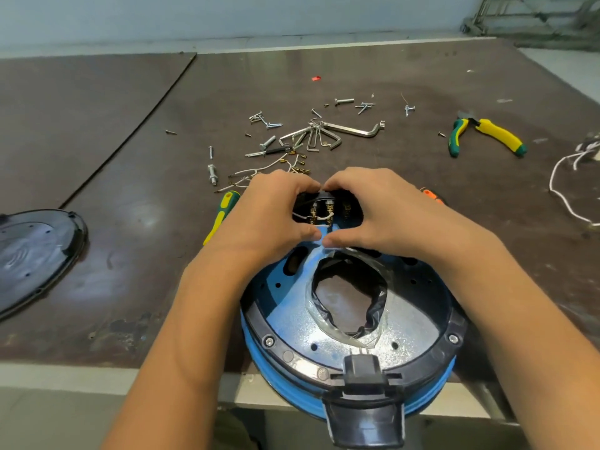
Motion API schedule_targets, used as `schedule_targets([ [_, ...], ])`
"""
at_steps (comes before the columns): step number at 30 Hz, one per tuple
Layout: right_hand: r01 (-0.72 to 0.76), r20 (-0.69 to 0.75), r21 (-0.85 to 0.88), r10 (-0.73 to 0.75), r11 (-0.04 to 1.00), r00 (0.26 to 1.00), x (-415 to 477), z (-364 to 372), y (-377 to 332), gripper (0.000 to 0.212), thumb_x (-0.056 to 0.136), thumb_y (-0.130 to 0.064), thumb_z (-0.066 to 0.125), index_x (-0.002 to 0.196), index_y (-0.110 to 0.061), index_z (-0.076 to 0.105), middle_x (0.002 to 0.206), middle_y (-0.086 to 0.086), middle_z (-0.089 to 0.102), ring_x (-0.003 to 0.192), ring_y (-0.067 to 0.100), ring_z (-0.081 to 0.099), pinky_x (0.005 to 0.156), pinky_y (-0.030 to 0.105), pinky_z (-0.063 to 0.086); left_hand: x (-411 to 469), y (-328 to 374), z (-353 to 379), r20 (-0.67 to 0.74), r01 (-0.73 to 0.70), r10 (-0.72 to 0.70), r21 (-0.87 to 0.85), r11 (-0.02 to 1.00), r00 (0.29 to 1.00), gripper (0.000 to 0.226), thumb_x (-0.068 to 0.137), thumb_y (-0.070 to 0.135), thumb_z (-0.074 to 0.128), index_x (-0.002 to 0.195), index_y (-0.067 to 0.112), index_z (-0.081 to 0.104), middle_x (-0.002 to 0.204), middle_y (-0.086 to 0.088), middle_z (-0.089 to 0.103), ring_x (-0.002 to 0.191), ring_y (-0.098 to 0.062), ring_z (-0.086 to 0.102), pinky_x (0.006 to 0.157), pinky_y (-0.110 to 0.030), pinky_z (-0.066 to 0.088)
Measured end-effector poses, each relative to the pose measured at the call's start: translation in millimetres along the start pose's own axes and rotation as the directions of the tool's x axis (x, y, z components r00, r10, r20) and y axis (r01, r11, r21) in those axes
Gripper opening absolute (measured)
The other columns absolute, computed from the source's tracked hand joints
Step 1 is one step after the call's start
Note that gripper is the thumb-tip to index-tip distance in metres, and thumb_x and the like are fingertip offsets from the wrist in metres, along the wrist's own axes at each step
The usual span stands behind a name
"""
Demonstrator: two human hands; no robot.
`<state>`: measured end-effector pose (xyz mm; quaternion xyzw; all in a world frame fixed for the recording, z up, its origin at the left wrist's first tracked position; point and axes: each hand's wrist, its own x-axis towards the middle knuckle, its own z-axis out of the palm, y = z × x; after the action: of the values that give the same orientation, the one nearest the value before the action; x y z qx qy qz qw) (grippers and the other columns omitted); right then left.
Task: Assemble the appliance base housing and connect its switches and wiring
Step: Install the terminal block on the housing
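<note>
Brown workbench top [130,157], a bit scuffed, with the base housing [406,323] sitting at the near edge and hanging slightly over it. It's the blue-ringed round shell with a black rim and a bare metal plate inside.

At its far side is the switch block [324,203], brass terminals up, with short white wires [328,216] already on a couple of them. Both hands are cupped round it. The left hand [276,209] and right hand [367,209] have their fingers curled over the far edge of the block, and the thumbs nearly touch on the near side.

My read is that this is the step where the switch gets seated into its opening in the housing. Whether it's fully home I can't tell, since the hands cover the edges.

Next up probably calls for even pressure on both sides so it doesn't go in crooked, while keeping those white leads from getting pinched or pulled off.

Further out:
- green-yellow screwdriver [220,216] just left of the left hand
- loose wires with brass ends [259,172] just beyond the fingers
- hex keys [324,134] and scattered screws [266,121] behind those
- pliers [487,134] off to the right
- black cover [35,254] far left
</note>
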<state>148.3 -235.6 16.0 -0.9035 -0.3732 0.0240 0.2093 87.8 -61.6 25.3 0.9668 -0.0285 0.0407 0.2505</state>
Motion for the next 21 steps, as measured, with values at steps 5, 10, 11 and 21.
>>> schedule_targets([
  [5, -0.001, -0.028, 0.026, 0.002, 1.000, 1.000, 0.7, 1.0, 2.4, 0.053, 0.081, -0.044, 0.078, 0.127, -0.026, 0.060, 0.116, -0.006, 0.064, 0.102, 0.011, 0.057, 0.085, 0.030, 0.050, -0.8, -2.4, -1.5, 0.002, -0.002, 0.002, -0.020, 1.000, 1.000, 0.062, 0.072, 0.021, 0.087, 0.130, 0.020, 0.064, 0.122, 0.002, 0.070, 0.112, -0.012, 0.063, 0.100, -0.026, 0.048],
  [10, 0.004, -0.025, 0.026, -0.004, 1.000, 1.000, 0.7, -0.7, 2.0, 0.048, 0.084, -0.041, 0.077, 0.127, -0.025, 0.063, 0.113, -0.005, 0.067, 0.101, 0.013, 0.059, 0.085, 0.035, 0.051, -1.1, -1.0, 1.5, -0.013, -0.020, 0.021, 0.005, 1.000, 1.000, 0.054, 0.075, 0.022, 0.085, 0.126, 0.021, 0.067, 0.113, 0.000, 0.072, 0.105, -0.016, 0.066, 0.094, -0.037, 0.053],
  [11, 0.003, -0.024, 0.032, -0.002, 0.999, 1.000, 0.3, -0.9, 1.8, 0.048, 0.084, -0.040, 0.076, 0.127, -0.025, 0.063, 0.114, -0.004, 0.067, 0.101, 0.013, 0.060, 0.086, 0.036, 0.052, -1.2, -0.9, 1.9, -0.016, -0.023, 0.023, 0.005, 1.000, 1.000, 0.052, 0.075, 0.022, 0.084, 0.124, 0.021, 0.068, 0.112, 0.000, 0.072, 0.104, -0.016, 0.066, 0.093, -0.038, 0.053],
  [21, -0.008, -0.027, 0.036, 0.009, 0.999, 1.000, 1.8, 0.8, 1.9, 0.041, 0.085, -0.033, 0.077, 0.123, -0.025, 0.064, 0.109, -0.003, 0.067, 0.100, 0.016, 0.061, 0.085, 0.038, 0.052, 2.1, 0.8, 5.2, -0.028, -0.001, 0.002, 0.028, 1.000, 1.000, 0.050, 0.078, 0.024, 0.083, 0.125, 0.022, 0.067, 0.114, 0.000, 0.072, 0.106, -0.017, 0.065, 0.095, -0.040, 0.053],
])
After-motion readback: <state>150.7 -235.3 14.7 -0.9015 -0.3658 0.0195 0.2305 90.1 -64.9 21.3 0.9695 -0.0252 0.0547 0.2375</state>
